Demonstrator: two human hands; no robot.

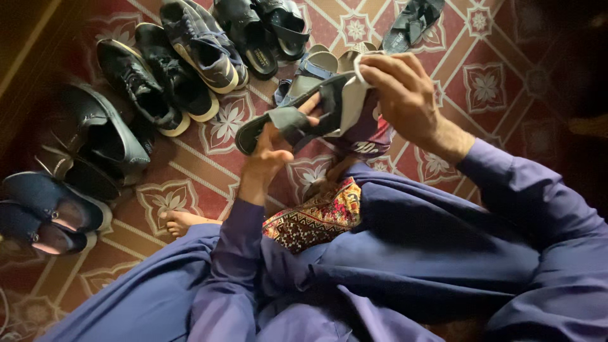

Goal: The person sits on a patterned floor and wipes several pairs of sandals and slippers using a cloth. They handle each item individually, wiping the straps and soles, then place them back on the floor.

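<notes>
Fingers (288,130) of the left hand (269,155) curl up around the strap of a dark sandal (297,117), the thumb lying over the top of the strap and the rest tucked beneath the sole, so the hand is closed on the sandal and holds it off the floor. Right hand (402,85) sits just beside the sandal's heel end, its fingers bent and pinched shut on a pale cloth (354,95), which is pressed against the sandal's sole and hangs down past it.

From the head camera, everything else can be placed against that raised sandal. Directly below it lie the person's blue-clad lap and sleeves, with a patterned red, yellow and black fabric (316,218) over one knee and a bare foot (180,221) poking out lower left. Just behind the sandal, farther from the person, rests a pair of blue-and-beige sandals (320,66) on the red patterned carpet (500,82). Up and left of it stand black strapped sandals (263,28), then navy sneakers (202,44) and black sneakers (152,79). Well to its left sit dark slip-on shoes (95,142), and beyond them blue loafers (50,212). Up and right of it lies one black sandal (411,22).
</notes>
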